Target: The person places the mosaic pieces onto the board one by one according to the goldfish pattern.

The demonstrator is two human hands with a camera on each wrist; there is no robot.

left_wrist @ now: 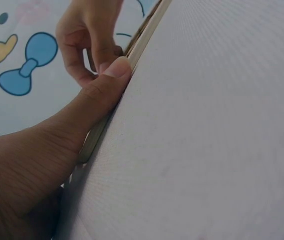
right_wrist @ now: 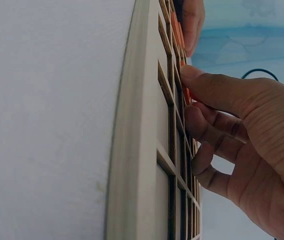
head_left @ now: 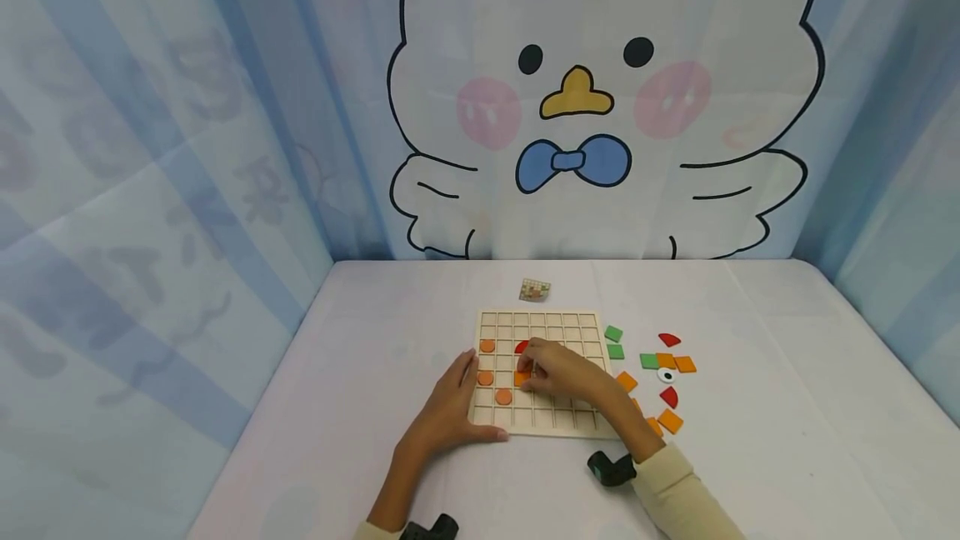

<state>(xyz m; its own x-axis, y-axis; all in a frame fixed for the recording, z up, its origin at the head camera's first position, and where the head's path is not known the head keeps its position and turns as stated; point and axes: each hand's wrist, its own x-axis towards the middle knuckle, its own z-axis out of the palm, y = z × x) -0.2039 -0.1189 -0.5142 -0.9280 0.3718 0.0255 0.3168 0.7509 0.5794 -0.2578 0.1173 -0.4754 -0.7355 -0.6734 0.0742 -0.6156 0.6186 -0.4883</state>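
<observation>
A pale wooden grid board (head_left: 547,425) lies flat before me. My left hand (head_left: 446,411) braces its near left corner, fingers straight along the left side and thumb (left_wrist: 114,70) against the front edge. Over the middle of the grid, my right hand (head_left: 558,369) pinches an orange square tile (head_left: 521,377) between thumb and fingers, low at a cell. A red quarter-round piece (head_left: 522,347) lies just beyond, partly covered by the hand. Orange round pieces (head_left: 503,397) sit in cells toward the left. In the right wrist view, the thumb and curled fingers (right_wrist: 196,117) are close at the grid.
Right of the board lie loose green squares (head_left: 615,352), orange squares (head_left: 670,421), red quarter-rounds (head_left: 670,397) and a white round piece with a black centre (head_left: 666,375). A small patterned packet (head_left: 535,289) lies behind the board. Printed curtains (head_left: 225,148) surround the white table (head_left: 360,340).
</observation>
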